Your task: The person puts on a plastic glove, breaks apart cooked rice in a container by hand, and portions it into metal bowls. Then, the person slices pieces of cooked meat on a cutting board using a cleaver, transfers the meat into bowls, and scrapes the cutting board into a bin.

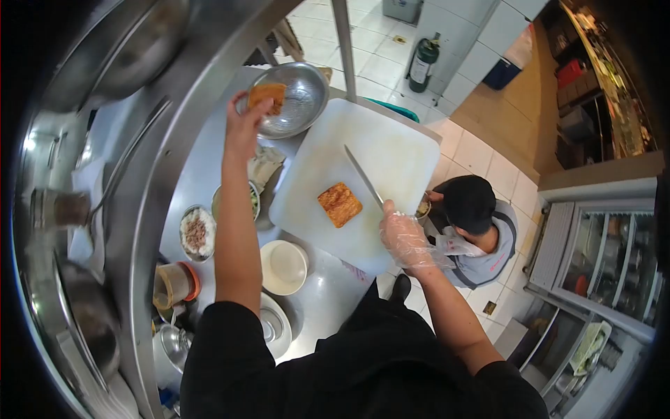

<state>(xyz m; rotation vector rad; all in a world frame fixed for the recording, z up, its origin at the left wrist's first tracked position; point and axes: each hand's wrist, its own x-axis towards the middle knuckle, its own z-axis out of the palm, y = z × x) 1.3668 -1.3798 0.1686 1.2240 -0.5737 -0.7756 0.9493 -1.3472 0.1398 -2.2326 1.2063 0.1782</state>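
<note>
My left hand (246, 126) is closed on a golden-brown slab of food (269, 94), perhaps fried, over a shiny metal bowl (300, 112). In my right hand (405, 241), covered by a clear plastic glove, is a knife (364, 174) whose blade points across the white cutting board (307, 164). A second browned square slab (340, 204) lies flat on the board, left of the blade and apart from it. Whether the slabs are bread, tofu or something else, I cannot tell.
Under my left forearm stand a bowl of white food with brown topping (198, 234), a partly hidden bowl of greens (254, 199) and a cream-coloured bowl (284, 267). A metal shelf frame (150, 202) rises at left. A person in a black cap (471, 202) is close at right.
</note>
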